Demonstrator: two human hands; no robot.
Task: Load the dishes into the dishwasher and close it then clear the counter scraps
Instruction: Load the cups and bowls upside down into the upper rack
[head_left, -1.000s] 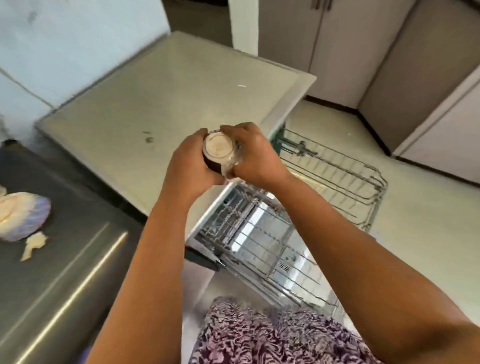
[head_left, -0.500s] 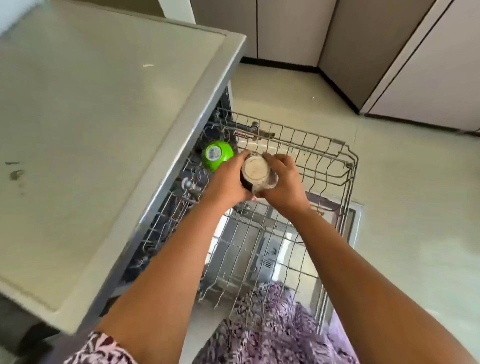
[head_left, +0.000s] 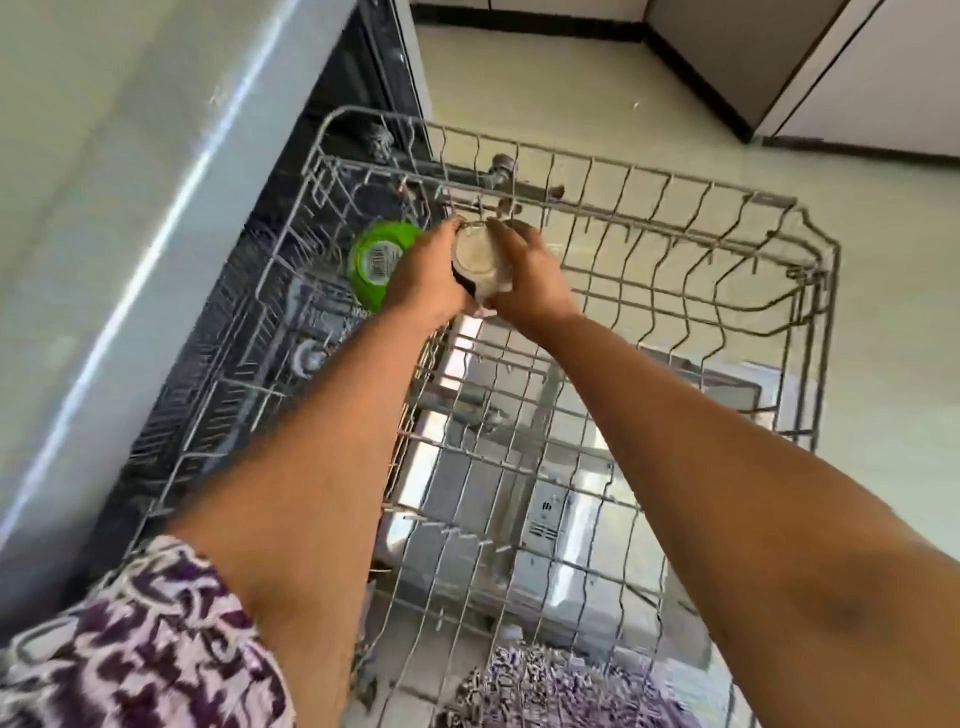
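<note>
We note the glass (head_left: 480, 260) upturned, base toward the camera, clamped between left hand (head_left: 431, 278) and right hand (head_left: 530, 283); since 0.5 s ago lowered over upper rack (head_left: 810, 270), beside green bowl (head_left: 376, 262).

Upper rack (head_left: 691, 228): grey coated wire, matt, slightly dulled at the bends. Green bowl (head_left: 375, 265) at the rack's left end: glossy plastic, paper barcode sticker on its base. Glass (head_left: 478, 262) beside it, held between left hand (head_left: 426, 280) and right hand (head_left: 530, 283): clear, smooth, cloudy film on the base. Dishwasher door (head_left: 561, 493) under the rack: bright polished steel, reflective. Countertop (head_left: 93, 171) left of the rack: smooth, satin sheen. Sleeve (head_left: 135, 654): soft printed cloth. Floor (head_left: 883, 291): smooth, low gloss.
</note>
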